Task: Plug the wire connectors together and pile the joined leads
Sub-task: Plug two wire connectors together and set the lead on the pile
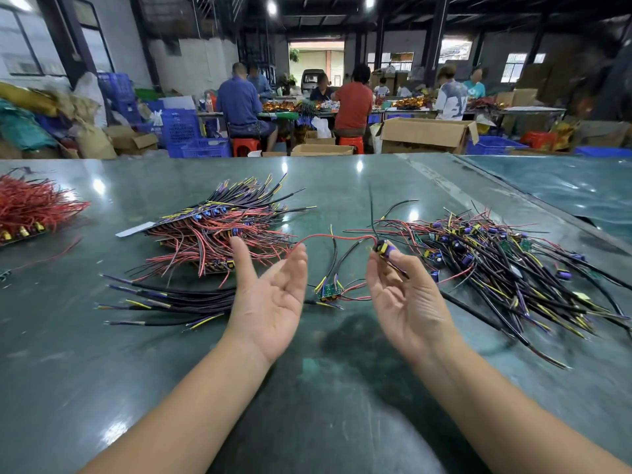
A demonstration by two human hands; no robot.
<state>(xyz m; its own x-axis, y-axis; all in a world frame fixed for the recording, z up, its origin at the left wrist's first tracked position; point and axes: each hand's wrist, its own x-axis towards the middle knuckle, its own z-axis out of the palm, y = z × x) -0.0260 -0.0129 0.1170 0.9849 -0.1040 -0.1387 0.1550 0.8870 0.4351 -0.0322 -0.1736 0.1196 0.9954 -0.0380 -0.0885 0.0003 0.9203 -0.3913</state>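
Fingertips (393, 256) of the right hand (408, 302) pinch a small connector part (383, 248), yellow, black and purple, held up above the green table (307, 388) with the palm turned inward. A red wire (333, 237) arcs from that part across to the left hand (273, 299), whose fingers are straight and loosely together, palm up; the wire's end lies at its fingertips, and whether it is touched I cannot tell. Between the two hands, on the table, lies a small green board with short leads (329, 290). Just behind the left hand sits a stacked pile of red and black leads (219, 230), and to its left a bundle of black leads (171, 302) lies flat. To the right of the right hand spreads a loose heap of leads with purple parts (496, 254). At the far left edge rests a red wire bundle (30, 206). People sit at benches (352, 104) in the background.
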